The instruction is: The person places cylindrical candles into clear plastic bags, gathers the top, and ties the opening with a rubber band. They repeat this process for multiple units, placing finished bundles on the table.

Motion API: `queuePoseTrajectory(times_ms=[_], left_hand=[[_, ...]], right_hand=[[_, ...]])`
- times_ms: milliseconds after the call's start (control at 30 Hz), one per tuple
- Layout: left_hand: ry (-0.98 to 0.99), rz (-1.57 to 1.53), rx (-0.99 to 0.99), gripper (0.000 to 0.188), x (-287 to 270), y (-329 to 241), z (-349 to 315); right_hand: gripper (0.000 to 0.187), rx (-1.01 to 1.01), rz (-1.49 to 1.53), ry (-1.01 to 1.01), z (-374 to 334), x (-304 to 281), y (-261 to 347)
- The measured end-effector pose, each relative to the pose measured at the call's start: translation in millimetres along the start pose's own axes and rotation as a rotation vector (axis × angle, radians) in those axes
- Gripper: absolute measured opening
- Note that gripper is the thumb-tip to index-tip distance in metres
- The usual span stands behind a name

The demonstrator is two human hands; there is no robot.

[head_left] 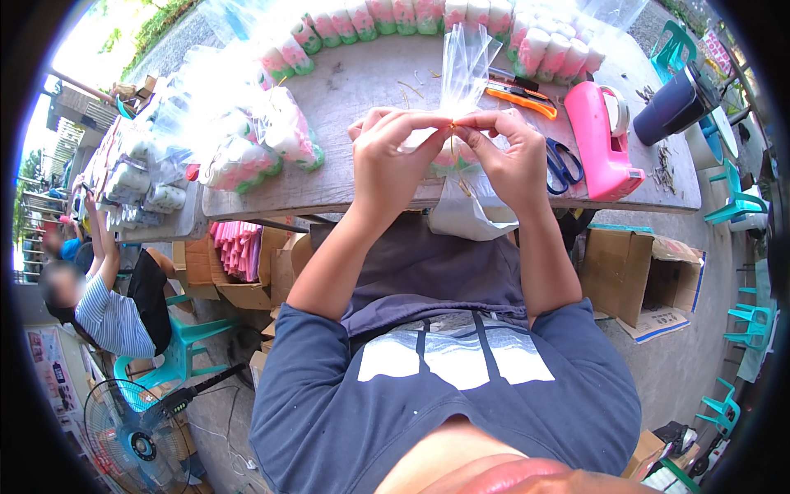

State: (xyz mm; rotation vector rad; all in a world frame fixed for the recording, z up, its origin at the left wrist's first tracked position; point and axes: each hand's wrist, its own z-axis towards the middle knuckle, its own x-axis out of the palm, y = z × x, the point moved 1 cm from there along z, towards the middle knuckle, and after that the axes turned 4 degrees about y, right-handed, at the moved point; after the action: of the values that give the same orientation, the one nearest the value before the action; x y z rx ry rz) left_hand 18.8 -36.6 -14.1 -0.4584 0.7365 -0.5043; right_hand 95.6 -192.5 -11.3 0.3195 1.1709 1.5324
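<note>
Both my hands meet above the near edge of the table (362,82), on either side of a clear plastic bag (467,70) with its gathered top pointing up. A thin gold twist tie (453,127) is at the bag's neck. My left hand (387,160) pinches it between thumb and forefinger, and my right hand (514,160) pinches it from the other side. Partly hidden behind my fingers, the lower bag shows pink and green contents. Just below hangs a white plastic bag (473,216), with gold ties near its top.
Scissors (564,169), an orange utility knife (527,102), a pink tape dispenser (592,140) and a dark tumbler (671,105) lie or stand to the right. Pink-green-white cylinders (329,25) line the back; bagged ones (243,160) sit left. Cardboard boxes (613,267) stand below. Another person (123,309) sits left.
</note>
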Motion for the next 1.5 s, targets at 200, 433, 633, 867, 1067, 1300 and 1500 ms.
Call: queuePoseTrajectory(times_ms=[200,433,633,867,1067,1300,1500], left_hand=[[0.063,-0.237,-0.099,0.022,1,1,1],[0.082,-0.171,-0.084,0.02,-3,-1,1],[0.146,-0.182,-0.15,0.017,-6,0,1],[-0.096,0.384,0.404,0.02,0,-1,-10],[-0.107,0.471,0.522,0.018,0,-2,-13],[-0.055,0.554,0.478,0.033,-2,-5,-18],[-0.035,0.524,0.373,0.035,-2,-11,-14]], right_hand=[[0.018,-0.142,0.014,-0.022,1,0,-8],[0.016,-0.133,0.011,-0.063,-1,4,-10],[0.014,-0.165,-0.015,-0.048,-1,2,-11],[0.01,0.013,0.096,-0.014,-1,2,-1],[0.013,0.067,0.109,0.028,1,-2,1],[0.013,0.079,0.044,0.077,2,0,-2],[0.016,0.056,0.24,0.018,-1,4,-5]])
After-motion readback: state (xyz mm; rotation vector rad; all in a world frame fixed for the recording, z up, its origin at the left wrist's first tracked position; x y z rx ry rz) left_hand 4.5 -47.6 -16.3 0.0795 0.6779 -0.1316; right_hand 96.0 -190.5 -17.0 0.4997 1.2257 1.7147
